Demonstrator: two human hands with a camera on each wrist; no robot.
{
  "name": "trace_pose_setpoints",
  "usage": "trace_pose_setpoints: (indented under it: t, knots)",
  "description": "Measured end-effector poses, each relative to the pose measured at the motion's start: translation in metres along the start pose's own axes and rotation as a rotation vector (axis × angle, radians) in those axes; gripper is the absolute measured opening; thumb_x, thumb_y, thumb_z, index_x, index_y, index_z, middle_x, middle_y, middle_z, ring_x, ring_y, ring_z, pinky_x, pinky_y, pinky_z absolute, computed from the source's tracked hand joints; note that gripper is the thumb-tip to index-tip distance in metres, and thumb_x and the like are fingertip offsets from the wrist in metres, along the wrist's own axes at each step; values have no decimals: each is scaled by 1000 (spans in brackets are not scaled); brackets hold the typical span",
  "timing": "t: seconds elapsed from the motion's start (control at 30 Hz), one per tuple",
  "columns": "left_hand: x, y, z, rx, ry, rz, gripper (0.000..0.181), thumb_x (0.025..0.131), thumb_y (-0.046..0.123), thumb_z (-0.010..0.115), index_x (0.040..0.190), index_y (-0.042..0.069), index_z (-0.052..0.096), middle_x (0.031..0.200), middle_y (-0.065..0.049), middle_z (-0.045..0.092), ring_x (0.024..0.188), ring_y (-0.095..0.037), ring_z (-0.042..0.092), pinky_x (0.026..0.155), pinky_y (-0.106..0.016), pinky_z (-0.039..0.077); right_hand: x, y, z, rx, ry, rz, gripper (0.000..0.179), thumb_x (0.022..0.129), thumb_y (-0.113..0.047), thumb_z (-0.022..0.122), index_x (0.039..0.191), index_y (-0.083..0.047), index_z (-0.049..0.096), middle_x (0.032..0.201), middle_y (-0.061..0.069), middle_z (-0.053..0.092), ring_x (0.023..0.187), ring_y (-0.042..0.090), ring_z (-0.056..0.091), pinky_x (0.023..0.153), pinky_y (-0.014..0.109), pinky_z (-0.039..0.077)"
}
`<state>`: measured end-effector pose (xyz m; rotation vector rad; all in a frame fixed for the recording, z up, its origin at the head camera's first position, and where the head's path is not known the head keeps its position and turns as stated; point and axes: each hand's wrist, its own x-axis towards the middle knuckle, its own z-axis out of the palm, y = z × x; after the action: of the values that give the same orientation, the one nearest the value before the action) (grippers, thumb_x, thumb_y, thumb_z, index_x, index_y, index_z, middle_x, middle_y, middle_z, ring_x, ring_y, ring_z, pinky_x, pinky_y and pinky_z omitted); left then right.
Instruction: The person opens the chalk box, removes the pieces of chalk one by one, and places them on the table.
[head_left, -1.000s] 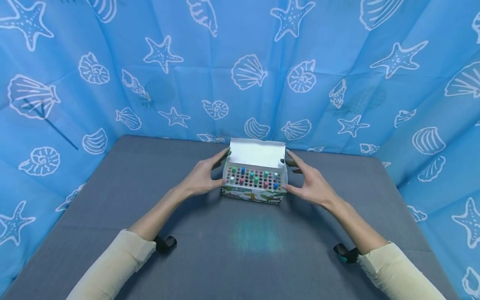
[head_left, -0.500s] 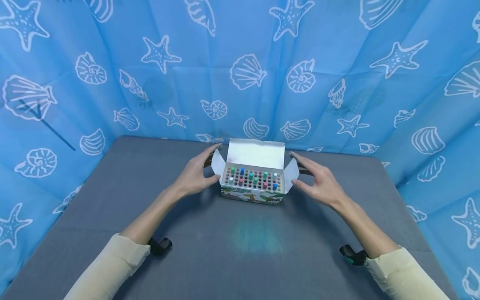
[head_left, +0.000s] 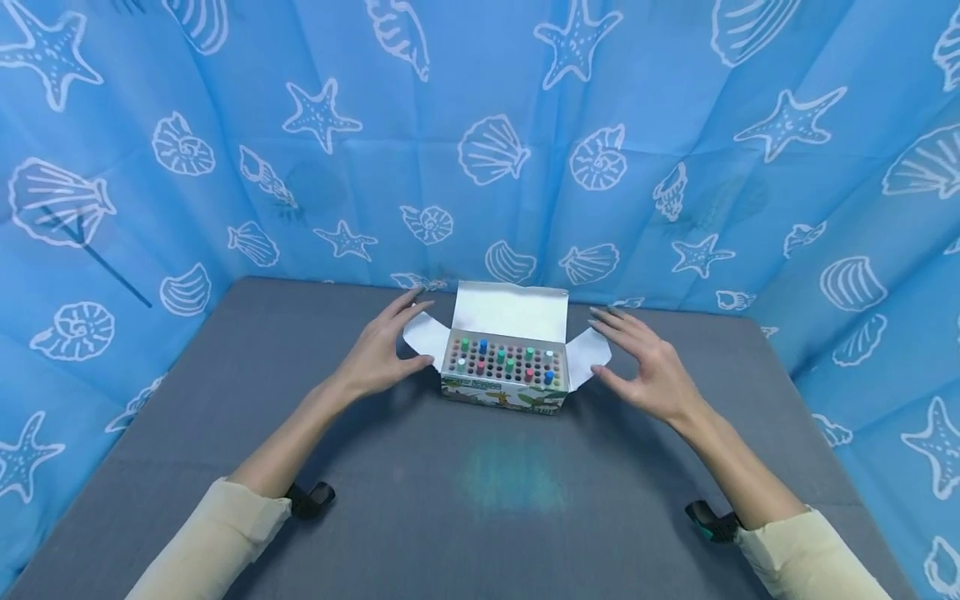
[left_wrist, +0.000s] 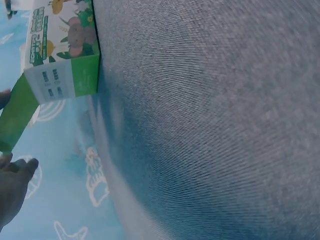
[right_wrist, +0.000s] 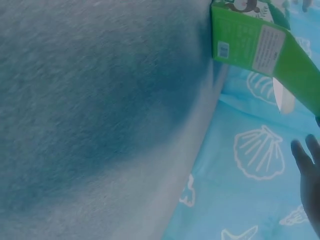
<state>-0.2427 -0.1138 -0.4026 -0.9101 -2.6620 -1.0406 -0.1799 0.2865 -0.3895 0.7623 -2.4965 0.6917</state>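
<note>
A blue shell-print curtain (head_left: pixel 420 175) hangs behind a grey table (head_left: pixel 405 525) — cloth-covered, it seems.

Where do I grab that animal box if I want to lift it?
Probably by its short end walls, below the side flaps, coming from both sides at once. The box stands upright with its lid open, and those opposite walls look flat, so it should stay level.

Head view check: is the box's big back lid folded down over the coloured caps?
No, the lid stands raised at the back of the box, leaving the coloured caps exposed.
</note>
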Motion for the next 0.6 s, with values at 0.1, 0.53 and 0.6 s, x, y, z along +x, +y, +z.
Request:
trace_pose_setpoints:
  t: [0.1,0.53,0.6]
  knots:
    - [-3,-1,-3,7,-26,-34,76,86,25,80,150,7,44,163,-15,22,145,-41,26,109,-62,33,-3,2,1,-29,20,-20,60,78,-14,82,133,-2,62,143,13,55,141,37,38,108,60,36]
    - [-13,-8,1,80,-95,-70,61,91,31,75,142,5,54,165,-13,14,151,-34,7,114,-61,25,-20,5,10,-103,-22,-8,45,80,-10,79,123,-2,69,128,16,65,124,41,54,101,59,43]
    - [-15,-7,4,73,-107,-64,58,92,29,73,142,5,55,163,-14,18,150,-35,11,115,-60,24,-22,4,11,-103,-27,3,44,80,-9,79,122,-1,69,128,17,64,123,42,56,100,60,44]
